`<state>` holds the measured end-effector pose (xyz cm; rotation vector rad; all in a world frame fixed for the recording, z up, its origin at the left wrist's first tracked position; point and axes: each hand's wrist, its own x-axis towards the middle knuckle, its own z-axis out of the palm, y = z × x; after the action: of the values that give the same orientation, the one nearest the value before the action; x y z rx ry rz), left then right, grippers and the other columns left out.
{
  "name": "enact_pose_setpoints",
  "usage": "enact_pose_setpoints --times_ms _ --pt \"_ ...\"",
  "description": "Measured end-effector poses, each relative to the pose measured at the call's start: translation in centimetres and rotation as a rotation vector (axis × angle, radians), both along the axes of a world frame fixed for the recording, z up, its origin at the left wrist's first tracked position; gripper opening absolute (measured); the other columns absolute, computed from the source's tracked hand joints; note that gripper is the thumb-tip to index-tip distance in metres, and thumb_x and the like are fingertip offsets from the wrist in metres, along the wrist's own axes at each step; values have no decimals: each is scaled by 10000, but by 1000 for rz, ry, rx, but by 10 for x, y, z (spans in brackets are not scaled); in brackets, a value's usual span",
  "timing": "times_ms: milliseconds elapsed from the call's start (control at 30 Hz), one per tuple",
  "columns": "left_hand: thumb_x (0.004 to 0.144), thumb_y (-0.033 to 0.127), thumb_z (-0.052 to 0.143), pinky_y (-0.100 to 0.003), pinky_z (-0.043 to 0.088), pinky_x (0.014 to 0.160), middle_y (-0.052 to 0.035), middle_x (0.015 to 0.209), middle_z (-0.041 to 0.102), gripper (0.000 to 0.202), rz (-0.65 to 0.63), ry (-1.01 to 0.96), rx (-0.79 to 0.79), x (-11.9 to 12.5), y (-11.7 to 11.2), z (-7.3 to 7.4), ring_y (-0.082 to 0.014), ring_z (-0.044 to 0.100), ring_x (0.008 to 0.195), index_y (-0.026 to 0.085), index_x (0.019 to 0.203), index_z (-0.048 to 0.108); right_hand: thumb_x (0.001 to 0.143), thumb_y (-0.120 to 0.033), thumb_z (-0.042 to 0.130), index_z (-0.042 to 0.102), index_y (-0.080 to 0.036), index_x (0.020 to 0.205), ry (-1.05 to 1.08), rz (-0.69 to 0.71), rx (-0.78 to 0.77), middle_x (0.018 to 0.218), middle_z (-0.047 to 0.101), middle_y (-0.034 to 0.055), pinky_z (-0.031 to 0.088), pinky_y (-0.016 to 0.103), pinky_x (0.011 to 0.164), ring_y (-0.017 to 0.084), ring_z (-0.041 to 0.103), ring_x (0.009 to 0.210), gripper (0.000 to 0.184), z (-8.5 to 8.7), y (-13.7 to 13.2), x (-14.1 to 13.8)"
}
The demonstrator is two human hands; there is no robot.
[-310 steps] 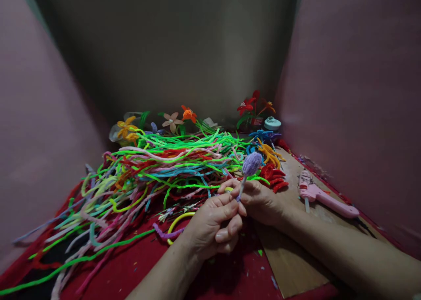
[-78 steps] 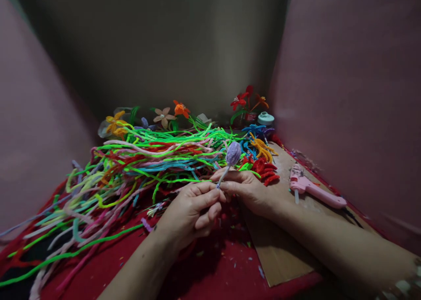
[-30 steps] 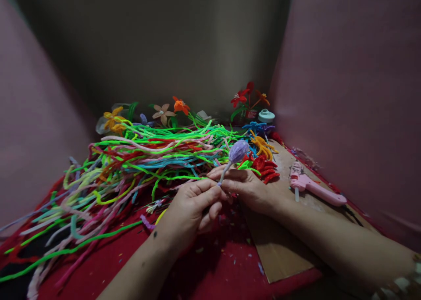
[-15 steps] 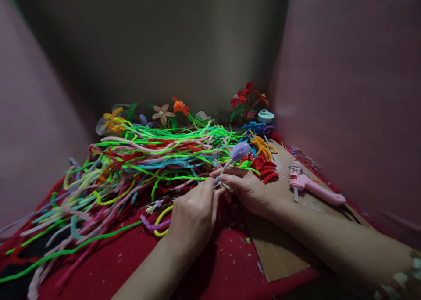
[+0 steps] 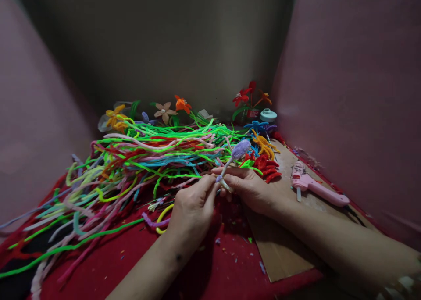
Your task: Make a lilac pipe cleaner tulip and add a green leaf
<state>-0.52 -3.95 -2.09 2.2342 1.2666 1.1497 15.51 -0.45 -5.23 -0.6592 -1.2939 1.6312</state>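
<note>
A lilac pipe cleaner flower piece (image 5: 240, 150), with a bulb-shaped head on a thin stem, points up and to the right between my hands. My left hand (image 5: 195, 201) pinches a lilac bit at the stem's lower end. My right hand (image 5: 248, 188) grips the same spot from the other side, thumb and fingers closed on the stem. A pale end sticks out below the fingers. The exact join is partly hidden by my fingertips. Just beyond my hands lies a big heap of coloured pipe cleaners (image 5: 164, 153).
A pink glue gun (image 5: 317, 188) lies on a cardboard sheet (image 5: 283, 251) at right. Red pipe cleaner petals (image 5: 268, 168) and orange ones (image 5: 263, 144) sit beside the heap. Finished flowers (image 5: 164, 111) and a pale blue round container (image 5: 268, 115) stand along the back. Scraps dot the red cloth (image 5: 108, 269).
My left hand has shifted slightly left and turned, showing more of the stem's lower end and the pale tip. The view has moved a little; both hands still hold the flower piece.
</note>
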Motion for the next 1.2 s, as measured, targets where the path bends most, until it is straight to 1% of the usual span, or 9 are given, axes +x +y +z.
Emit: enact_pose_setpoints --times_ms 167,300,500,667,767,867,1000,1067,1200 --pt "837 304 530 -154 338 443 42 526 492 214 -45 -318 -444 2 -1 9 -56 433 461 162 700 612 778 -320 661 695 -220 1019 31 23 -1 875 684 25 446 239 652 105 584 682 263 1 1 1" --pt "804 361 566 -148 235 299 83 425 401 211 -142 -615 -864 4 -2 14 -27 260 295 165 727 569 747 -307 692 711 -212 971 54 25 11 848 699 15 447 245 727 118 605 748 244 3 1 0" --pt "820 299 562 -129 268 264 85 440 392 163 -309 -832 -1051 1 -2 12 -12 217 291 155 745 554 762 -284 670 695 -219 987 52 48 -5 741 660 -2 448 250 672 100 568 649 235 2 1 1" --pt "832 258 535 -129 258 248 87 439 371 146 -419 -834 -1149 -3 1 11 -7 163 288 145 742 559 746 -292 676 691 -205 980 21 62 2 711 646 0 442 249 633 96 543 606 250 3 -1 1" --pt "838 302 522 -137 264 260 81 434 407 172 -386 -749 -1109 -2 0 12 -16 199 278 155 756 557 743 -289 677 700 -203 944 23 34 43 708 637 -1 440 246 629 97 537 609 219 4 -1 1" --pt "847 351 487 -155 258 283 49 469 489 216 -248 -539 -948 2 -1 10 -43 307 290 167 761 559 748 -278 675 712 -214 890 -1 -20 110 735 633 6 441 243 615 110 546 651 160 5 -1 1" --pt "846 301 472 -209 399 482 -9 580 583 208 -41 -132 -398 5 -1 -1 -111 521 484 176 725 585 748 -272 677 720 -230 855 -49 -101 150 810 635 12 439 224 577 122 559 710 122 6 -2 1" --pt "845 265 470 -249 429 622 -50 706 648 175 -3 36 -176 4 -1 -7 -157 595 648 179 815 620 746 -280 679 725 -236 857 -86 -135 167 857 638 13 438 214 574 120 556 729 128 6 -3 1" --pt "873 270 423 -243 414 618 -42 691 639 239 6 91 -151 1 1 -9 -139 567 610 179 839 641 744 -298 682 726 -231 893 -100 -108 138 840 649 8 424 203 542 93 538 646 169 7 -5 -1"
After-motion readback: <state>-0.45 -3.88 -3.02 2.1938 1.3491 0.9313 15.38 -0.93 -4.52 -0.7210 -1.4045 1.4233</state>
